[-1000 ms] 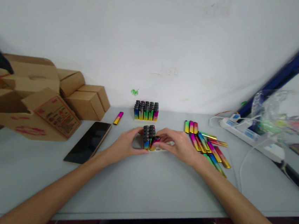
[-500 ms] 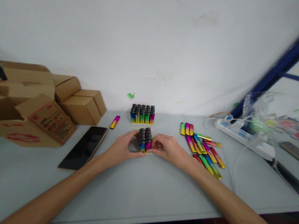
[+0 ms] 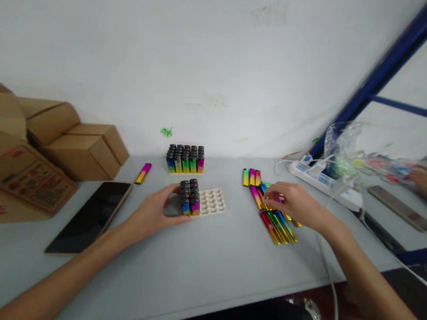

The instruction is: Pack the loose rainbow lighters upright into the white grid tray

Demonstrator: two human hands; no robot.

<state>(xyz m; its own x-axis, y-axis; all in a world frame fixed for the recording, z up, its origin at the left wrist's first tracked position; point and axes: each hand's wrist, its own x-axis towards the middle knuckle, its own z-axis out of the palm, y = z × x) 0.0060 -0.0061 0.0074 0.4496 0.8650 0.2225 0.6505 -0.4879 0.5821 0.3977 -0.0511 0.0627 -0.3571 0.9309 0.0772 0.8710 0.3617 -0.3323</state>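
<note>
My left hand (image 3: 154,207) is curled round the left end of a white tray (image 3: 213,201) with round holes, thumb in front and fingers behind. Two rows of black-topped lighters (image 3: 190,198) stand upright in the tray's left part; its right part shows bare holes. Over a loose pile of shiny rainbow-coloured lighters (image 3: 278,227) is my right hand (image 3: 294,203), its fingers bent together. Pink and red show at its fingertips, but its grip is partly hidden. Near the wall stands a second block of upright lighters (image 3: 185,160).
One lighter (image 3: 143,173) lies apart on the left. A dark tablet (image 3: 89,216) and cardboard boxes (image 3: 82,152) are further left. On the right are a power strip (image 3: 326,183) with cables, a clear plastic bag (image 3: 345,142), a grey bar (image 3: 401,208) and another person's hand (image 3: 425,178).
My right hand has left the tray and moved right to the loose lighters, uncovering the tray's bare holes. My left hand stays at the tray. The view has turned right.
</note>
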